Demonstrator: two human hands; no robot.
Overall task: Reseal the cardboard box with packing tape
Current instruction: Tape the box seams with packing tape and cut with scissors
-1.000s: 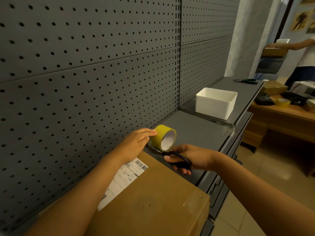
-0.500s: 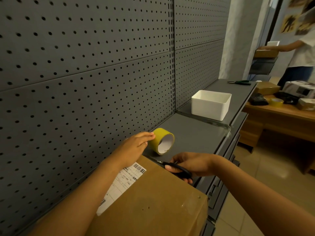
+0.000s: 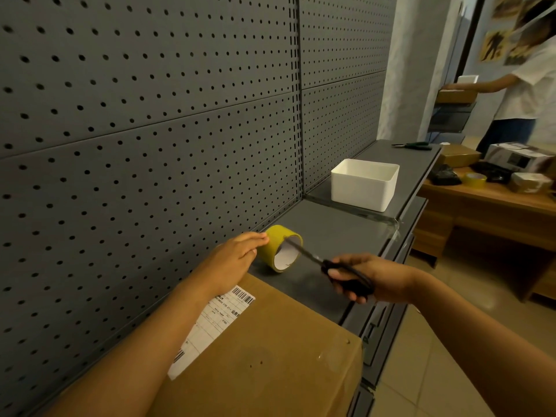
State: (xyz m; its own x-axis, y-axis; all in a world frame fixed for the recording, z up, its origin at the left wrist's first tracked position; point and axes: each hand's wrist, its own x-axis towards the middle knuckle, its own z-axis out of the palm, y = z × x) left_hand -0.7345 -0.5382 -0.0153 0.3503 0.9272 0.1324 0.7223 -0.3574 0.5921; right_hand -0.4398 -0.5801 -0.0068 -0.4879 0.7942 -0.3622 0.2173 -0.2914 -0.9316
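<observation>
A closed brown cardboard box (image 3: 270,350) with a white shipping label (image 3: 216,320) sits on the grey shelf (image 3: 337,233) in front of me. Just beyond it a yellow tape roll (image 3: 278,246) stands on edge. My left hand (image 3: 237,257) lies over the box's far edge, its straight fingers touching the roll's left side. My right hand (image 3: 367,278) grips the black handles of scissors (image 3: 328,264), held above the shelf to the right of the roll. The blades point up and left across the roll's white core.
A grey pegboard wall (image 3: 150,145) runs along the left. A white bin (image 3: 365,183) stands farther along the shelf, with green-handled scissors (image 3: 416,145) beyond it. At right is a wooden desk (image 3: 487,203) with boxes and another tape roll, and a person stands behind it.
My right hand has lifted the scissors off the box's far edge and swung them right and up, blades now in front of the roll. My left hand stays on the roll.
</observation>
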